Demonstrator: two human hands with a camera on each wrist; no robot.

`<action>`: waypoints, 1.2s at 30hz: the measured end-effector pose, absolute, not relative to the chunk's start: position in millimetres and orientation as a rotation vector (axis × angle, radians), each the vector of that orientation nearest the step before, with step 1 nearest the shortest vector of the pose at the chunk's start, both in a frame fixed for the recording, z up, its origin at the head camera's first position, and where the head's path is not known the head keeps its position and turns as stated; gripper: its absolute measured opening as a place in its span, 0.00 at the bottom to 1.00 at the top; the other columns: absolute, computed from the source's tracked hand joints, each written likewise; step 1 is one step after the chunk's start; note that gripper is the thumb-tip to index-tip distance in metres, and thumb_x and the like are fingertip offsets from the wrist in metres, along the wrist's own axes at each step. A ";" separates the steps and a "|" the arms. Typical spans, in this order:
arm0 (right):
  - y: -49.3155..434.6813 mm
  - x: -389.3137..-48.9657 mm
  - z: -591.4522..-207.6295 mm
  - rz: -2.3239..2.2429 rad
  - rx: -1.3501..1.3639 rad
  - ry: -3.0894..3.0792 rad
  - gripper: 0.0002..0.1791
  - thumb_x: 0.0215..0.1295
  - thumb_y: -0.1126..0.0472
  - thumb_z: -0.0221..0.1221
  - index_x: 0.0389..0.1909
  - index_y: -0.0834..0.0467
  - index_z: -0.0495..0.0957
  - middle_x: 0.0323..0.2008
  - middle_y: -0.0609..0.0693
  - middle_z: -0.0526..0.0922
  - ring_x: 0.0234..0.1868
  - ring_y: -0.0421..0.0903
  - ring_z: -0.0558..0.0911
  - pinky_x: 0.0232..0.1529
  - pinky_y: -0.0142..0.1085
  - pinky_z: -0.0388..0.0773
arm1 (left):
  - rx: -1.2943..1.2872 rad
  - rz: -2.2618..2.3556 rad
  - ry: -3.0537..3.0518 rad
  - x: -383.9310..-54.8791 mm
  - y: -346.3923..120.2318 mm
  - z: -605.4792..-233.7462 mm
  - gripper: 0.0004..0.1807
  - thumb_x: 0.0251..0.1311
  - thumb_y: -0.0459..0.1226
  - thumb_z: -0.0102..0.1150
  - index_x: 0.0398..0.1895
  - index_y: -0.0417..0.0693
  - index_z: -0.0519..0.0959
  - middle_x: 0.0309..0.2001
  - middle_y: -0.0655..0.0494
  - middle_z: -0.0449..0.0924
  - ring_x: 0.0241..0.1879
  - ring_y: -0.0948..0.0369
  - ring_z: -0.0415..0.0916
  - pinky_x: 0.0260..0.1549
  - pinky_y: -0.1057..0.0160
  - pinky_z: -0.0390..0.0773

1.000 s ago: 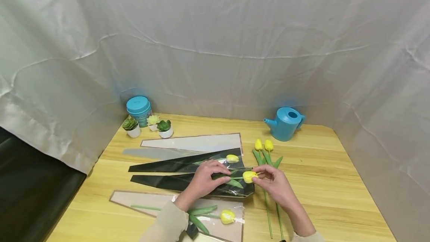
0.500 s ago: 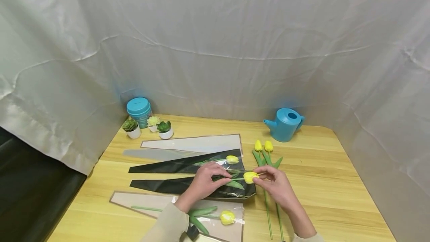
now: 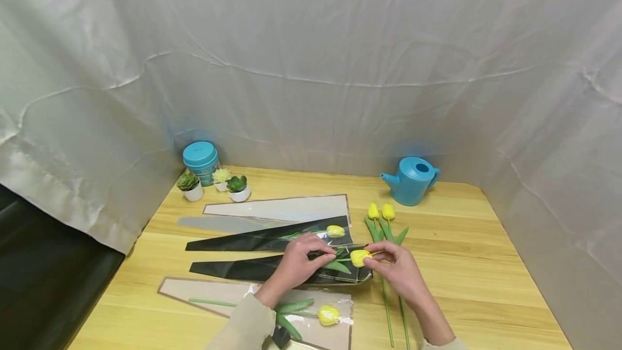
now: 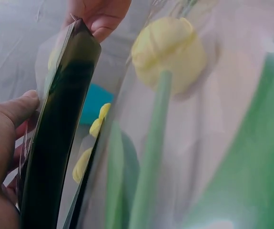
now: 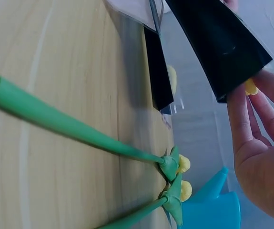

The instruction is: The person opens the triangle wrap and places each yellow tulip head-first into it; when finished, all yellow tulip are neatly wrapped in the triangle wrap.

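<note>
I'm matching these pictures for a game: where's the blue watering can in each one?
Head: the blue watering can is right of centre, at the back of the table.
Left wrist: left of centre, a blue patch, most likely the can, partly behind the black sleeve.
Right wrist: the can is at the bottom, right of centre.
Shared landmark: that black sleeve, between left hand and right hand.

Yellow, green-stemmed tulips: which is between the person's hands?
The yellow tulip at the wide end of the nearer black tapered sleeve, its bloom by the right hand. Two others lie in other sleeves; two more lie bare on the wooden table.
</note>
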State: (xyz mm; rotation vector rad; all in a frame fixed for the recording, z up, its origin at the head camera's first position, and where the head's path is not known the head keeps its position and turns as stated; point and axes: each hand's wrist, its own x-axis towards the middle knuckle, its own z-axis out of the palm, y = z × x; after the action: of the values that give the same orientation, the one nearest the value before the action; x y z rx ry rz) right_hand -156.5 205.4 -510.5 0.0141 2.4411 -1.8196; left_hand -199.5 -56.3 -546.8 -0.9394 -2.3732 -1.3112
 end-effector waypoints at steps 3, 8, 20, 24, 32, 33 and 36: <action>203.2 -156.4 -509.7 -1.828 0.011 2.417 0.19 0.61 0.61 0.73 0.51 0.62 0.84 0.50 0.58 0.86 0.44 0.44 0.87 0.43 0.34 0.85 | -0.946 -1.311 -2.363 -199.8 -54.5 -546.1 0.04 0.60 0.42 0.74 0.37 0.59 0.91 0.37 0.69 0.88 0.43 0.68 0.82 0.50 0.62 0.81; 200.5 -156.6 -507.9 -1.833 -0.020 2.400 0.18 0.61 0.62 0.73 0.51 0.62 0.85 0.52 0.60 0.86 0.44 0.44 0.89 0.44 0.33 0.86 | -0.954 -1.300 -2.360 -200.5 -52.6 -545.8 0.03 0.61 0.43 0.74 0.37 0.60 0.91 0.36 0.69 0.87 0.43 0.69 0.81 0.48 0.64 0.81; 198.7 -159.0 -510.3 -1.813 -0.195 2.351 0.19 0.64 0.61 0.71 0.52 0.65 0.84 0.53 0.65 0.85 0.46 0.46 0.90 0.46 0.33 0.86 | -0.957 -1.323 -2.395 -200.5 -53.2 -542.4 0.06 0.63 0.44 0.72 0.38 0.55 0.92 0.36 0.69 0.88 0.43 0.68 0.81 0.48 0.64 0.81; 197.9 -159.3 -509.5 -1.800 -0.216 2.345 0.18 0.65 0.61 0.71 0.53 0.65 0.84 0.53 0.65 0.85 0.46 0.46 0.90 0.46 0.33 0.86 | -0.963 -1.326 -2.391 -200.5 -53.6 -542.1 0.06 0.63 0.44 0.72 0.38 0.55 0.92 0.37 0.69 0.88 0.43 0.68 0.81 0.48 0.63 0.81; 198.3 -160.0 -508.9 -1.776 -0.216 2.383 0.17 0.65 0.60 0.71 0.51 0.64 0.85 0.54 0.63 0.86 0.46 0.46 0.90 0.47 0.32 0.85 | -0.972 -1.307 -2.373 -201.3 -55.5 -541.0 0.04 0.63 0.43 0.72 0.37 0.57 0.91 0.36 0.70 0.88 0.42 0.69 0.81 0.48 0.63 0.81; 198.8 -160.1 -509.0 -1.773 -0.213 2.393 0.17 0.65 0.60 0.71 0.51 0.64 0.85 0.54 0.63 0.86 0.46 0.45 0.90 0.47 0.31 0.85 | -0.971 -1.308 -2.373 -201.5 -56.1 -540.7 0.04 0.63 0.43 0.72 0.37 0.57 0.91 0.36 0.70 0.88 0.42 0.69 0.81 0.48 0.63 0.81; 200.4 -159.9 -508.8 -1.764 -0.202 2.412 0.17 0.65 0.59 0.71 0.51 0.63 0.86 0.54 0.61 0.86 0.47 0.45 0.90 0.47 0.32 0.85 | -0.968 -1.295 -2.379 -202.6 -58.6 -540.3 0.03 0.62 0.44 0.73 0.37 0.60 0.91 0.37 0.72 0.88 0.42 0.71 0.81 0.53 0.61 0.81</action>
State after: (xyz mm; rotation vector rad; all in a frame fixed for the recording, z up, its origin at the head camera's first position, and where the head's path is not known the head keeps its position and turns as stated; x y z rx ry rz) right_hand -159.9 200.4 -508.8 -0.2024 2.4116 -1.7643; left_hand -202.6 -58.6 -540.3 -0.9684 -2.3787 -1.2954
